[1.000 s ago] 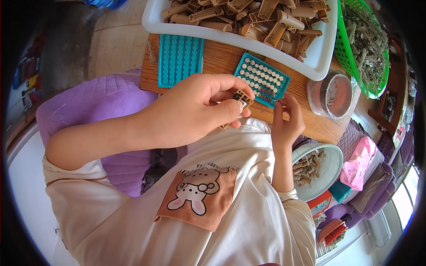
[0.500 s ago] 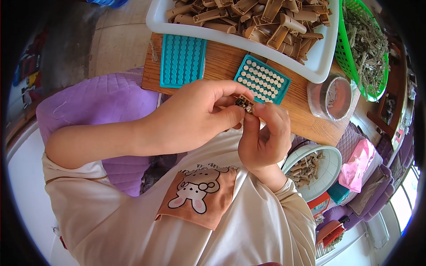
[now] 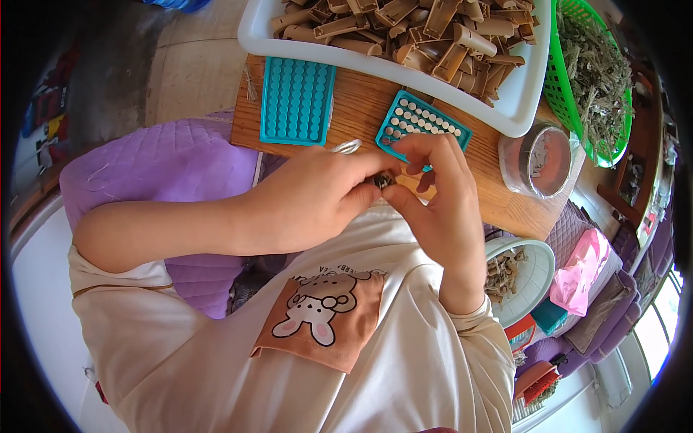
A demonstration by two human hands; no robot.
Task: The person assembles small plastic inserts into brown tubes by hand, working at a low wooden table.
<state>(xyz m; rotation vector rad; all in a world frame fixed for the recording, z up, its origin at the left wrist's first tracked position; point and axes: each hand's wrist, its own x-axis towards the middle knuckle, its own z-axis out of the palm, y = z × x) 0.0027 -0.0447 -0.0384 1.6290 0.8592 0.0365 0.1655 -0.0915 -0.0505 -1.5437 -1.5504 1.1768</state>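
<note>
My left hand [image 3: 317, 193] is closed, thumb and index finger pinching a small dark-and-brown piece [image 3: 385, 179] whose kind I cannot make out. Above my right sleeve, my right hand [image 3: 446, 191] is raised with thumb and fingers apart. Its thumb tip reaches the small piece. Just beyond my left knuckles shows a shiny whitish loop [image 3: 348, 146], partly hidden. Beyond my right fingers lies a teal tray [image 3: 465, 138] with rows of round white pieces, its near part covered by my hand. A second teal tray [image 3: 297, 101] with rows of round pockets lies farther left.
A white tub [image 3: 375, 62] of brown half-tube parts spans the far side of the wooden table [image 3: 498, 206]. At right stand a green basket [image 3: 556, 86] of dried plant matter and a plastic-lined round container [image 3: 514, 162]. A pale bowl [image 3: 543, 278] holds more bits beside a pink bag [image 3: 581, 270].
My right hand has drawn its fingers off the piece and spread them. The piece has shifted left and turned in my left hand. The tray of white pieces is slightly shifted; the whitish loop now shows.
</note>
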